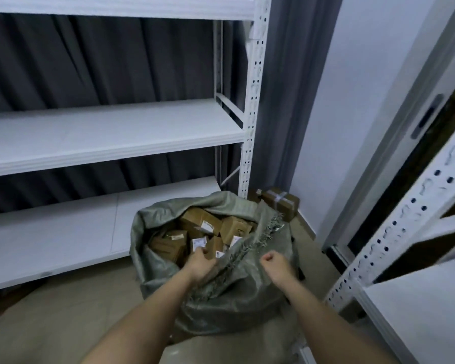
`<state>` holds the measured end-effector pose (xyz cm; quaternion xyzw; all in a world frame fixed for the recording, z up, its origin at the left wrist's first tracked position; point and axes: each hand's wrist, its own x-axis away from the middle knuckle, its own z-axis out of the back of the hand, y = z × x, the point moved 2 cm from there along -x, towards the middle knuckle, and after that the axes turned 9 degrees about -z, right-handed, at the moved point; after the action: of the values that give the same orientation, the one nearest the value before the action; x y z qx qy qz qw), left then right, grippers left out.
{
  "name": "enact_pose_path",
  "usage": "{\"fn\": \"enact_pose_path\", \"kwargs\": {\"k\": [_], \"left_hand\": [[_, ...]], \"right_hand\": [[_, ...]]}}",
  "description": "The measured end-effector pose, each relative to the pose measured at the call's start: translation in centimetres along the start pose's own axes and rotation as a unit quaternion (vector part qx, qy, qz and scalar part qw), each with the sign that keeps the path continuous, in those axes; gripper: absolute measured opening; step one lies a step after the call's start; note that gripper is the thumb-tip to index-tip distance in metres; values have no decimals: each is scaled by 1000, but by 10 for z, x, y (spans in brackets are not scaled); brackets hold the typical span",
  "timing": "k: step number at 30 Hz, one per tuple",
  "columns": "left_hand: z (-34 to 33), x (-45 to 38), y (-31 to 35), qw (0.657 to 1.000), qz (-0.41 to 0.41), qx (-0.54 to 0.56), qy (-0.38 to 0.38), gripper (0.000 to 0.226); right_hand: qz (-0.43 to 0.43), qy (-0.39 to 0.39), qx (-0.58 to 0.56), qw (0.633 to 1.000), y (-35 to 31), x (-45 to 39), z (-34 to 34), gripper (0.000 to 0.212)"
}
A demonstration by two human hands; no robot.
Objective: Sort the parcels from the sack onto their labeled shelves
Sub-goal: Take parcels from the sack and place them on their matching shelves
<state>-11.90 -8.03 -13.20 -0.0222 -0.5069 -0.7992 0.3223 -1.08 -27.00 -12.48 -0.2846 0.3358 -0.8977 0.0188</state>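
1. Down on the floor (63, 319), a grey-green woven sack (237, 292) stands open, packed with brown cardboard parcels (202, 222) bearing white labels.
2. Its cloth is coarse, frayed along the mouth; the parcels are boxy.
3. Left hand (200, 261) reaches inside, fingers curled onto a small parcel (210, 249).
4. Right hand (272, 261) pinches the sack's rim.
5. White metal shelves (111, 132) stand behind; one taped box (280, 202) lies beside the sack.

Sack (221, 292) was coarse woven plastic, matt grey-green w/ frayed edge. Parcels (200, 219) were matt brown cardboard w/ white paper labels. Shelves (111, 132) were smooth white-painted metal. Curtain (90, 61) was dark matt cloth.
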Motion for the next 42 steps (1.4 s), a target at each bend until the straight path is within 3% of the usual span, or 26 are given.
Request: {"fn": "enact_pose_path", "kwargs": {"k": [7, 12, 17, 20, 25, 32, 35, 38, 40, 42], "left_hand": [[6, -94, -5, 994, 21, -31, -99, 82], [-1, -160, -15, 985, 29, -48, -162, 103], [-32, -214, -41, 976, 26, -81, -198, 75], [-57, -236, -55, 973, 31, -7, -228, 63], [-89, -272, -71, 975, 36, 26, -219, 55], [-124, -290, -102, 973, 112, 41, -199, 44], [-133, -285, -108, 967, 128, 57, -214, 30], [-138, -278, -111, 948, 127, 40, -289, 22], [-141, -274, -110, 936, 118, 21, -332, 27], [-145, -273, -112, 938, 114, 14, -327, 30]], "right_hand": [[-22, -50, -15, 998, -38, -73, -21, 2], [-65, -53, -2, 996, -52, -128, -43, 28], [-94, -10, -9, 995, -44, -176, -75, 55], [-73, 14, 86, 994, -34, -206, -89, 49], [58, 67, 256, 963, -37, -259, -106, 37], [148, 24, 376, 915, -31, -309, -124, 39], [104, 46, 398, 911, -30, -319, -124, 38], [2, 23, 414, 910, -26, -328, -127, 56], [-34, 8, 440, 897, -24, -334, -132, 69], [-39, 11, 459, 888, -24, -337, -140, 74]]}}
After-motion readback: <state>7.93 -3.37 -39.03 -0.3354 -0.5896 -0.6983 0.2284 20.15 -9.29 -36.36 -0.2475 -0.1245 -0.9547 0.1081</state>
